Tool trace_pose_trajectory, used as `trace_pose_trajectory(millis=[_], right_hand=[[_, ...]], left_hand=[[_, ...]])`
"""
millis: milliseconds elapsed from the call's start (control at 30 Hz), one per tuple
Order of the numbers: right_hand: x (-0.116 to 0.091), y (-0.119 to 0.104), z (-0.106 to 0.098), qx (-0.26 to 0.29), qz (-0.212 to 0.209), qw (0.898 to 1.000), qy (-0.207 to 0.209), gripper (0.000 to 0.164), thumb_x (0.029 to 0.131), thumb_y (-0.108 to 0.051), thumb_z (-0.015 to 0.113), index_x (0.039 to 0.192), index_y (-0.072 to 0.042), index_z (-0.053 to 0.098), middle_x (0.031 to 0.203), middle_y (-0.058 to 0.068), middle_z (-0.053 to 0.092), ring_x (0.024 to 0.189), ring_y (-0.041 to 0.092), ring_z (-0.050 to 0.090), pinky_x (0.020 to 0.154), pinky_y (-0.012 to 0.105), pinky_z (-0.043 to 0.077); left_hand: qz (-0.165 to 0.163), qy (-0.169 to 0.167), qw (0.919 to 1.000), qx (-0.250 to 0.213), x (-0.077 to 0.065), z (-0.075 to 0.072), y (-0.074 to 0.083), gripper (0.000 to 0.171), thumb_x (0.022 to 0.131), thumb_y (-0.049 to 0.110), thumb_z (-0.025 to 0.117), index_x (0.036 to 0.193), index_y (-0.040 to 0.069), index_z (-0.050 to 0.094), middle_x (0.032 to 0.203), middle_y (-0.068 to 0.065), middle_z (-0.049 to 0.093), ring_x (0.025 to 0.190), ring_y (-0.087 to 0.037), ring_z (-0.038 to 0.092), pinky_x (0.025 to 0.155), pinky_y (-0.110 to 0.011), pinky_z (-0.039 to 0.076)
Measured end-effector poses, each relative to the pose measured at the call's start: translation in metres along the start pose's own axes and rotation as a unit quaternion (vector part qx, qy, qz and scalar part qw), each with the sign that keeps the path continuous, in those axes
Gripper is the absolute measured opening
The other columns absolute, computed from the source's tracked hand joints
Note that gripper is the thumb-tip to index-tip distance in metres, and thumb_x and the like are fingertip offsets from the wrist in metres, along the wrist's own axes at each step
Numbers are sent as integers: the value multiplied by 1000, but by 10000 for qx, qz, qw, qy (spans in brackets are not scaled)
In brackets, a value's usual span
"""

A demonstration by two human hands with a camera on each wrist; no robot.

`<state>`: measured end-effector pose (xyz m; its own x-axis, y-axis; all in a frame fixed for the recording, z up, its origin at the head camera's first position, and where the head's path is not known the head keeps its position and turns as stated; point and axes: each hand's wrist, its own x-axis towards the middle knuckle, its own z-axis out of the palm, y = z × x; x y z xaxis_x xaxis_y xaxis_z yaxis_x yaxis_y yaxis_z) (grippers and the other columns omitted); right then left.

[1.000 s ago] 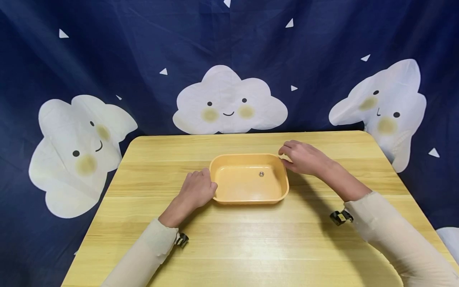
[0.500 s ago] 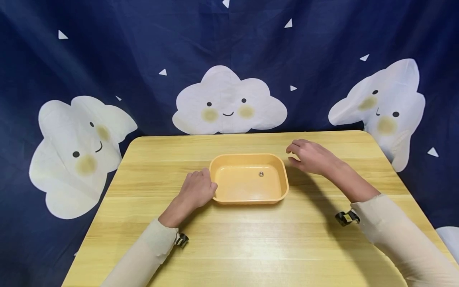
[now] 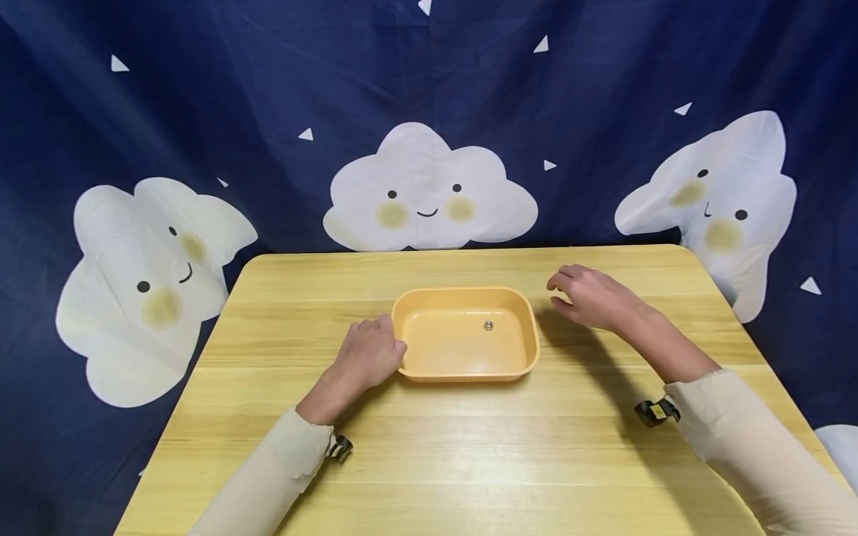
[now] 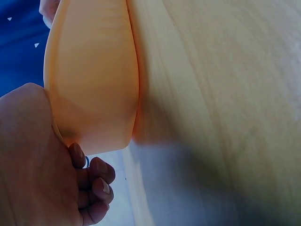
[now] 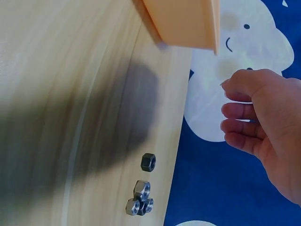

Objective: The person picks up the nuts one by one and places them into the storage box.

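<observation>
A shallow orange-yellow plastic tray [image 3: 465, 371] stands on the wooden table. Its left end is gripped by my left hand [image 3: 367, 353], with the thumb over the rim; the left wrist view shows the fingers [image 4: 96, 188] curled beside the tray's outer wall. One small metal nut [image 3: 488, 325] lies inside the tray, right of its middle. Just off the tray's right end hovers my right hand [image 3: 590, 298], fingers loosely bent and holding nothing. In the right wrist view a dark hex nut [image 5: 148, 162] and a cluster of silvery nuts [image 5: 141, 190] lie on the table below that hand.
The pale wooden table [image 3: 456, 461] has rounded far corners. Behind it hangs a dark blue curtain [image 3: 429, 67] printed with smiling white clouds. Each wrist carries a small black camera mount [image 3: 657, 412] at the sleeve cuff.
My right hand has drawn away from the tray's right rim, moving a short way to the right. The left hand, the tray and the nut inside it have stayed put.
</observation>
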<state>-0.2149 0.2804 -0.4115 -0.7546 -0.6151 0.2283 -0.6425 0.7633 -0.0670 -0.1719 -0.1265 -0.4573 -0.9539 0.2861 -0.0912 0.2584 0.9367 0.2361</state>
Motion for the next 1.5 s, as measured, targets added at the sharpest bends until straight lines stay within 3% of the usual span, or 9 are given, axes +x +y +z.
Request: trace_pose_trajectory(millis=[900,1500], right_hand=[[-20,23,14,75,214,9993,-291,17,86,-2,74,102,3,73,93,15,70,76,25,67,68,40,57],[-31,34,24,172,354,9983,-424,15,86,2,70,101,4,73,92,15,69,79,26,67,71,41,57]], left_hand=[[-21,-52,10000,-12,-1,0,0,21,97,27,46,89,7,47,76,-6,52,71,-25,47,72,-36,32],[-23,-13,10000,45,0,0,1,21,96,27,47,90,7,49,75,-6,52,71,-24,49,72,-36,34]])
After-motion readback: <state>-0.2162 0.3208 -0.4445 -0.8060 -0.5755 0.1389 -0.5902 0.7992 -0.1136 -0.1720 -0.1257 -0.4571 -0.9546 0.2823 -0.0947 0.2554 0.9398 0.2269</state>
